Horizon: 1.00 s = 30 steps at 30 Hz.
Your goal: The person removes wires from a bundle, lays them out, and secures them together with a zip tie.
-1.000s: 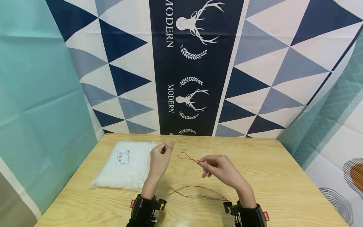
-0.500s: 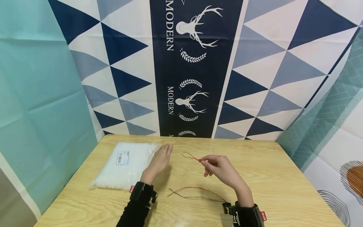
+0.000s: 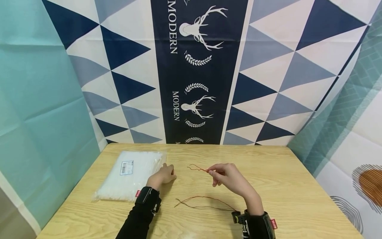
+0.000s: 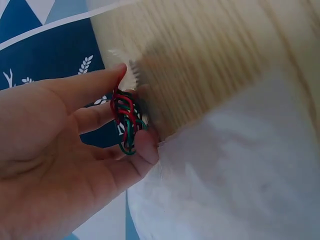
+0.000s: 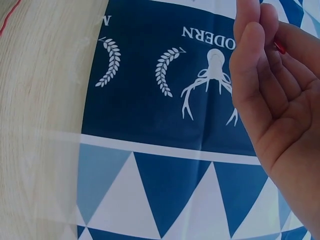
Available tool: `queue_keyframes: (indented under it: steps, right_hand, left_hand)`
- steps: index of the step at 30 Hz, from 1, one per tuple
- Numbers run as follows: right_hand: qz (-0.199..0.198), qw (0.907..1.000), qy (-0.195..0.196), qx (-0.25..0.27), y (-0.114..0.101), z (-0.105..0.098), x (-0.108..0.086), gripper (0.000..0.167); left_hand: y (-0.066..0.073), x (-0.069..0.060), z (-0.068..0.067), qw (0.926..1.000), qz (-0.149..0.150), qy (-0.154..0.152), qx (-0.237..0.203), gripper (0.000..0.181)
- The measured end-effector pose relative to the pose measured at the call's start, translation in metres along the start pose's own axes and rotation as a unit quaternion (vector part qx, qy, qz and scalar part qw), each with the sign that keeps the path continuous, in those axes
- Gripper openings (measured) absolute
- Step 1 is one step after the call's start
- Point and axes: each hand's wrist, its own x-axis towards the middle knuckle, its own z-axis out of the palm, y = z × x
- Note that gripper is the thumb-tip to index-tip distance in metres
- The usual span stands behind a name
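Beside the right edge of the plastic bag, low over the table, is my left hand (image 3: 164, 174). Its thumb and fingers hold a small coiled bundle of red and green wire (image 4: 127, 117), plain in the left wrist view but hidden in the head view. My right hand (image 3: 229, 177) is raised above the table and pinches a thin red wire (image 3: 198, 168) whose two loose ends point left. In the right wrist view only a red bit (image 5: 280, 47) of it shows between the fingers. A longer looped red and brown wire (image 3: 206, 197) lies below, towards the right wrist.
The clear plastic bag (image 3: 135, 186) of white filling, with a barcode label (image 3: 126, 168), lies on the left of the wooden table (image 3: 286, 199). Patterned cloth (image 3: 197, 73) hangs behind the table's back edge, and more cloth hangs at both sides.
My left hand has come down from above the table to beside the bag, turning palm-down. My right hand keeps its pinch on the red wire, almost unmoved.
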Motion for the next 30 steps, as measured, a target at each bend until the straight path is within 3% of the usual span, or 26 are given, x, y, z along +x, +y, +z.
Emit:
queue_keyframes:
  steps: [6, 8, 11, 13, 14, 15, 17, 19, 21, 24, 26, 30]
  right_hand:
    - [0.002, 0.9999, -0.010, -0.009, 0.001, 0.000, 0.002, 0.025]
    - [0.005, 0.9998, -0.010, -0.016, 0.001, 0.001, 0.002, 0.024]
    - [0.009, 0.9994, -0.001, -0.033, 0.003, 0.003, 0.003, 0.021]
    - [0.012, 0.9987, 0.010, -0.050, 0.004, 0.005, 0.003, 0.018]
    - [0.012, 0.9982, 0.016, -0.056, 0.005, 0.007, 0.004, 0.017]
    - [0.012, 0.9978, 0.021, -0.062, 0.005, 0.008, 0.004, 0.015]
    - [0.009, 0.9971, 0.030, -0.070, 0.006, 0.010, 0.006, 0.014]
    - [0.008, 0.9969, 0.037, -0.069, 0.006, 0.011, 0.007, 0.015]
    - [0.009, 0.9968, 0.048, -0.063, 0.006, 0.012, 0.009, 0.016]
    - [0.009, 0.9956, 0.079, -0.049, 0.004, 0.012, 0.009, 0.016]
    - [0.008, 0.9935, 0.107, -0.039, 0.003, 0.012, 0.009, 0.013]
    - [0.004, 0.9884, 0.150, -0.022, 0.000, 0.011, 0.010, 0.012]
  left_hand:
    - [0.000, 0.000, -0.002, 0.9990, 0.001, 0.018, -0.041, 0.015]
    - [0.002, -0.001, -0.003, 0.9982, 0.003, 0.040, -0.043, 0.019]
    - [0.010, -0.005, -0.005, 0.9921, 0.014, 0.120, -0.034, 0.025]
    - [0.025, -0.011, -0.007, 0.9807, 0.042, 0.183, -0.054, 0.027]
    - [0.035, -0.016, -0.008, 0.9755, 0.058, 0.200, -0.072, 0.029]
    - [0.045, -0.021, -0.009, 0.9710, 0.081, 0.206, -0.090, 0.030]
    - [0.066, -0.032, -0.008, 0.9672, 0.129, 0.180, -0.124, 0.034]
    - [0.082, -0.042, -0.006, 0.9675, 0.173, 0.133, -0.129, 0.037]
    - [0.091, -0.047, -0.002, 0.9640, 0.213, 0.113, -0.113, 0.033]
    - [0.097, -0.049, 0.002, 0.9523, 0.252, 0.148, -0.087, 0.023]
    - [0.098, -0.049, 0.004, 0.9429, 0.264, 0.179, -0.096, 0.020]
    - [0.100, -0.049, 0.005, 0.9333, 0.276, 0.190, -0.130, 0.017]
